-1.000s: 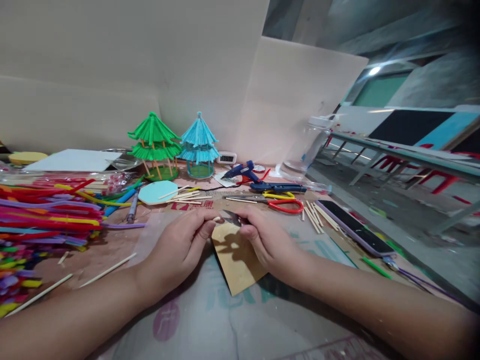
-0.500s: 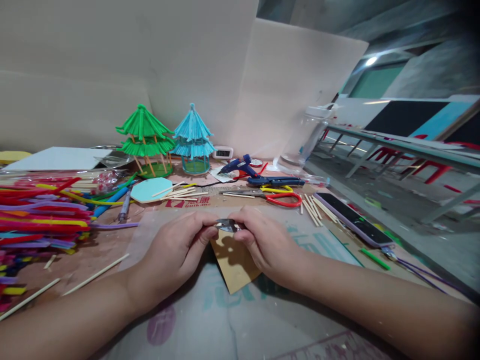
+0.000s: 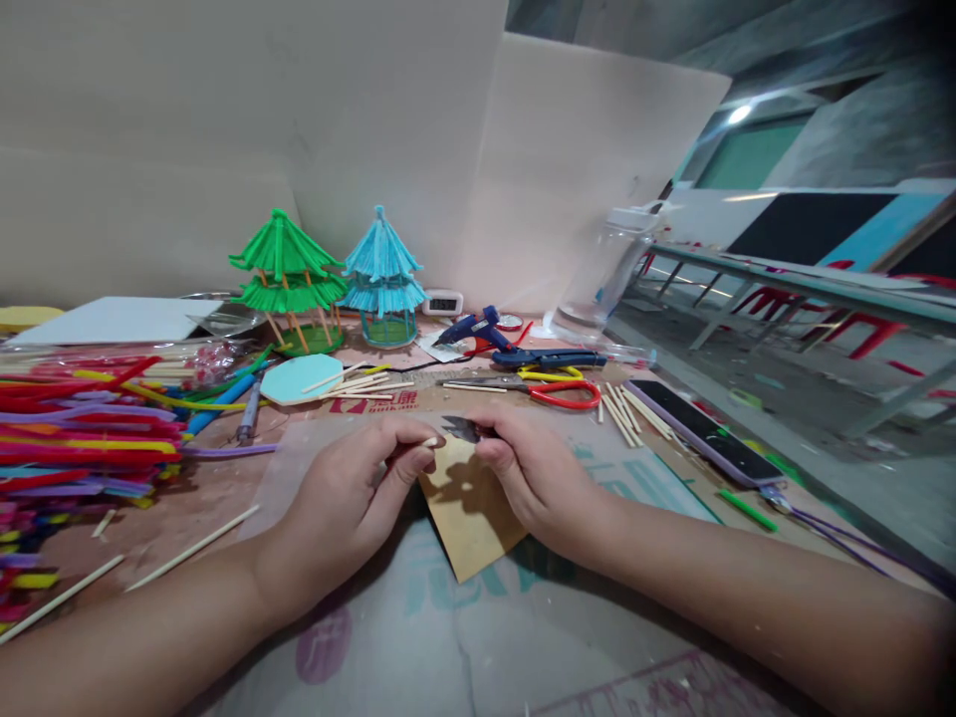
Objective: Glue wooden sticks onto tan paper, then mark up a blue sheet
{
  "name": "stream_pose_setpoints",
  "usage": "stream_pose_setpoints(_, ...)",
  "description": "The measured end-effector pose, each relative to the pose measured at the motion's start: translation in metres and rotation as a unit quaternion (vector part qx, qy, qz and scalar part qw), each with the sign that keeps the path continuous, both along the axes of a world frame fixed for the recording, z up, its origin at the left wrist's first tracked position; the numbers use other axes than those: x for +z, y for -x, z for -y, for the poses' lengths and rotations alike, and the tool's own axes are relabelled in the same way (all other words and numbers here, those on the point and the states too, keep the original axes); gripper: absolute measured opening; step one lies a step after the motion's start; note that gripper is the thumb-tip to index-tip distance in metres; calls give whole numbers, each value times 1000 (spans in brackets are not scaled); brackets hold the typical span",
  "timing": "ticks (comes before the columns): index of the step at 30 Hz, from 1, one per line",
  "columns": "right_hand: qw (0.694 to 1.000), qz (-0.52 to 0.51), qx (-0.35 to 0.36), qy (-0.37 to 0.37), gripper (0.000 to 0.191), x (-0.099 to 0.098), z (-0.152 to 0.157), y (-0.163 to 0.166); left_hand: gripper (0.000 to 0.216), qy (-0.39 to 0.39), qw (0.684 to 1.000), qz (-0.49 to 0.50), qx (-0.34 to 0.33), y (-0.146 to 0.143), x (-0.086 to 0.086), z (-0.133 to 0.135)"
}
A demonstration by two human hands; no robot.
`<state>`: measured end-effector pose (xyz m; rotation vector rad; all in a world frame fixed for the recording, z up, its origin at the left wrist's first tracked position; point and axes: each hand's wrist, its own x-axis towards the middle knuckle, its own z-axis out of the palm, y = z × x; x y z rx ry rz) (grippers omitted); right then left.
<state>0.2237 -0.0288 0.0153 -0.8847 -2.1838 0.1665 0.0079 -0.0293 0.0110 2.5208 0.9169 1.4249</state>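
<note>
Pinched between the thumb and fingers of my left hand is a short wooden stick, with only its pale tip showing. My right hand grips a small dark metal blade that points left toward that stick; a narrow gap lies between them. How the blade is held is partly hidden by the fingers. Under both hands, a brown card lies on the plastic-covered tabletop.
Pipe cleaners are heaped at left. Behind stand green and blue pavilion models. A glue gun, red-handled scissors, loose sticks, a phone and a clear bottle line the back and right.
The blade has come away from my left fingers and shifted slightly right with my right hand. The stick's tip now shows in my left hand.
</note>
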Motion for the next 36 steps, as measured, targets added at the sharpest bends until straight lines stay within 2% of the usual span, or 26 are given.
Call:
stream_pose_setpoints(5, 999, 21, 26, -11, 30, 1, 2, 1, 12, -6, 1000, 8, 9, 0, -1, -1)
stream_pose_setpoints(15, 999, 34, 35, 0, 33, 1, 2, 2, 12, 8, 1000, 15, 6, 0, -1, -1)
stream_pose_setpoints(24, 999, 27, 28, 22, 25, 1, 2, 3, 11, 81, 997, 8, 8, 0, 1, 0)
stream_pose_setpoints(27, 1000, -2, -6, 19, 23, 4, -5, -1, 13, 98, 995, 11, 7, 1, 1, 2)
stream_pose_setpoints(30, 995, 8, -92, 28, 25, 9, -23, -13, 16, 124, 991, 49, -17, 2, 1, 6)
stream_pose_setpoints(33, 978, 117, -157, 66, 27, 11, -45, -28, 14, 209, 968, 135, -38, -2, 6, 8)
stream_pose_setpoints(36, 960, 219, -169, 41, 26, 9, -55, -37, 20, 356, 903, 224, -92, -8, 16, 5)
